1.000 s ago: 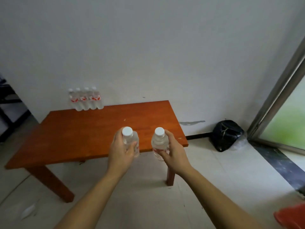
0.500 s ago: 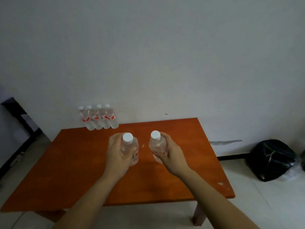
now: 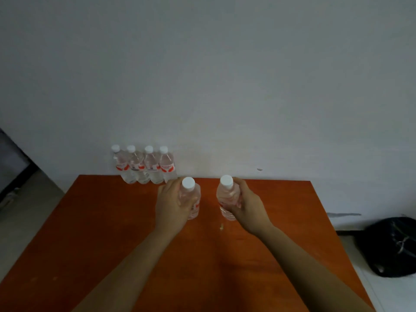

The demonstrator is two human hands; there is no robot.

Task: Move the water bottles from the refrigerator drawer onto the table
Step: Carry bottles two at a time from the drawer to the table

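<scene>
While gripping left bottle (image 3: 195,199) in left hand (image 3: 172,204), right bottle (image 3: 225,194) in right hand (image 3: 247,207), over table's (image 3: 108,226) far middle. Open wood near; bottle row (image 3: 145,165) at far-left edge, by grey wall (image 3: 202,86).

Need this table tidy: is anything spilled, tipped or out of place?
Nothing is spilled or tipped: the four bottles stand upright in a row at the table's far edge, and the left hand and right hand grip theirs upright. Only a small pale speck near the right hand looks stray.
</scene>
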